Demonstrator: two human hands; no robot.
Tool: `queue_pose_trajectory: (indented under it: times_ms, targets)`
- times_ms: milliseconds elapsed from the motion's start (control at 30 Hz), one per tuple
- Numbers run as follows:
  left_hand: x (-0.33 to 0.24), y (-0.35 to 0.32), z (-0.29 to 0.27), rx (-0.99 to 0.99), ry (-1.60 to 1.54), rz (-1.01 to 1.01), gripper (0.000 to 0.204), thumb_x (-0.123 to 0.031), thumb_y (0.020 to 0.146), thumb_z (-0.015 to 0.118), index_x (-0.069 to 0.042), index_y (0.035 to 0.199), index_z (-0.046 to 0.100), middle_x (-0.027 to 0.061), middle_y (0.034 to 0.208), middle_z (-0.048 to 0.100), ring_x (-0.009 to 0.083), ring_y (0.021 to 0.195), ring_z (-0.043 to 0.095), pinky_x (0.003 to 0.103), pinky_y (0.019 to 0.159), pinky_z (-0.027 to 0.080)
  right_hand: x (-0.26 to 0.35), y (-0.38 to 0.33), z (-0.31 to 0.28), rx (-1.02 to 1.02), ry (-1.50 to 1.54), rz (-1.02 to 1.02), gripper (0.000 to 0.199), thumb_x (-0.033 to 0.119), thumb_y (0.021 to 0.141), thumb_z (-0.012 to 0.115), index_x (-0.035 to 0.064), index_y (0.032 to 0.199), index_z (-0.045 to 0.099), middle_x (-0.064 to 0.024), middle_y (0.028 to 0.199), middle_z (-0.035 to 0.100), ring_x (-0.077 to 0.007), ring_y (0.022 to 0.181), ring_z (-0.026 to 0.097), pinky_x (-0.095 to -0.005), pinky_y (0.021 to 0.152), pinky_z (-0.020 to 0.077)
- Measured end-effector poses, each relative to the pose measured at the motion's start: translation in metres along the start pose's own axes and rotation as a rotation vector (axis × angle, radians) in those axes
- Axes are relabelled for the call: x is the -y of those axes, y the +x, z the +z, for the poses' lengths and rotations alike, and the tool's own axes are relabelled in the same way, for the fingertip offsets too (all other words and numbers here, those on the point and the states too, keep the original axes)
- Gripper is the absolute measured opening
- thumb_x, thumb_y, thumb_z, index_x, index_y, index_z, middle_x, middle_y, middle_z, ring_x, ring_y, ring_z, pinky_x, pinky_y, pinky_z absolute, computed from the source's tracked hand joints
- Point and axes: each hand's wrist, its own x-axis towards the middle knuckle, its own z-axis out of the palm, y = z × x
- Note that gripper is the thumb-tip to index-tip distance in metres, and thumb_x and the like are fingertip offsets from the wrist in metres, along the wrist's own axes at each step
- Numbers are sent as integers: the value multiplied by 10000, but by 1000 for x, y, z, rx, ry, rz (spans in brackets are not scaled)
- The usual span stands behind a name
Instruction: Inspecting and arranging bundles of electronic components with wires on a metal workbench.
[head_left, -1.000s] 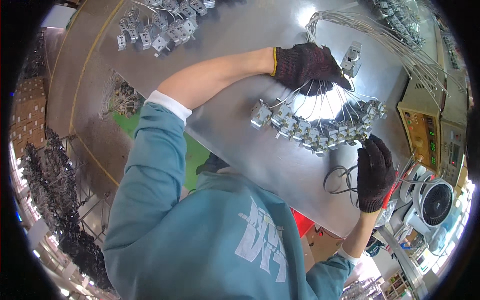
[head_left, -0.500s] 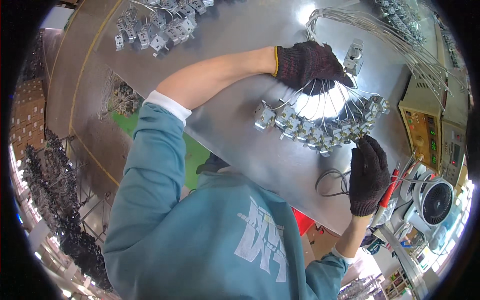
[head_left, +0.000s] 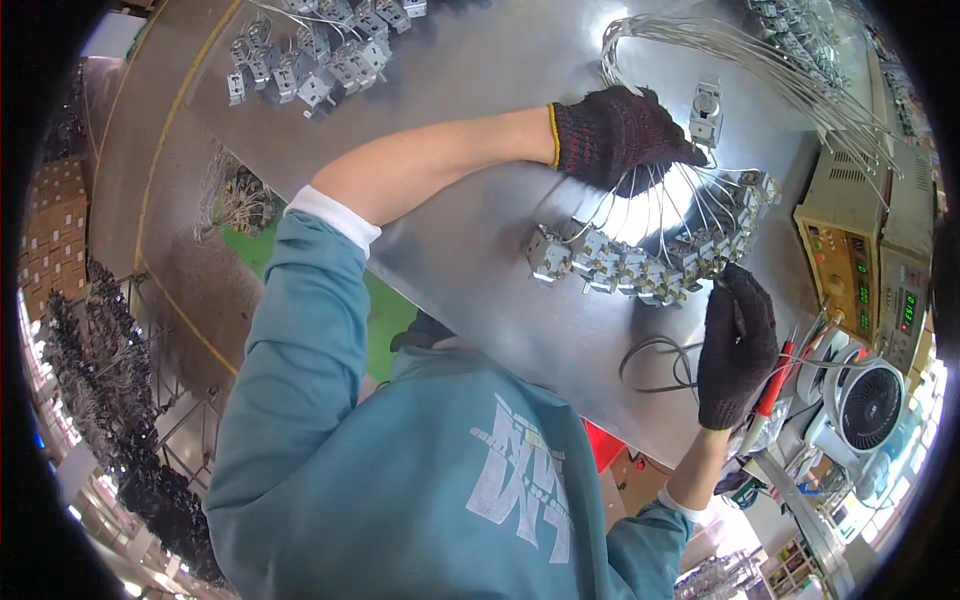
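My left hand [head_left: 625, 138], in a dark knitted glove with a yellow cuff edge, is closed around a bundle of thin whitish wires [head_left: 650, 205]. From it the wires fan out to a curved row of small silvery metal housings [head_left: 632, 272] on the metal table. One similar housing [head_left: 706, 112] lies apart, just right of the left fingertips. My right hand [head_left: 738, 345], gloved in dark knit too, has its fingers pinched together at the near right side of the row. What they grip there is too small to make out.
Beige instruments with lit displays [head_left: 850, 262] stand at the right edge. A white fan [head_left: 868, 408] and a red-handled tool [head_left: 774, 380] are beside my right wrist. A grey cable [head_left: 655, 365] loops on the table [head_left: 480, 250]. More metal housings [head_left: 335, 60] lie at the far left.
The row of housings has shifted slightly right and is bunched more closely. My right fingers have stayed near its right part. Green digits now show on the rightmost instrument.
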Motion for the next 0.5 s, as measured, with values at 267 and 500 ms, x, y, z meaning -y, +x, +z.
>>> queue_pose_trajectory:
  times_ms: [267, 500]
  targets:
    - [1, 4, 0, 19, 34, 13, 732, -231, 793, 774, -196, 1506, 613, 96, 1089, 764, 325, 964, 766, 482, 861, 602, -1, 13, -10, 86, -338, -250, 321, 49, 890, 837, 107, 1203, 791, -131, 1243, 776, -326, 1036, 780, -396, 867, 623]
    - [-4, -2, 0, -86, 60, 2, 600, -244, 810, 740, -141, 1394, 643, 107, 1022, 765, 330, 914, 765, 495, 855, 598, 2, 6, -9, 59, -168, -113, 284, -24, 947, 763, 27, 1227, 762, -163, 1251, 764, -306, 1114, 759, -380, 943, 595]
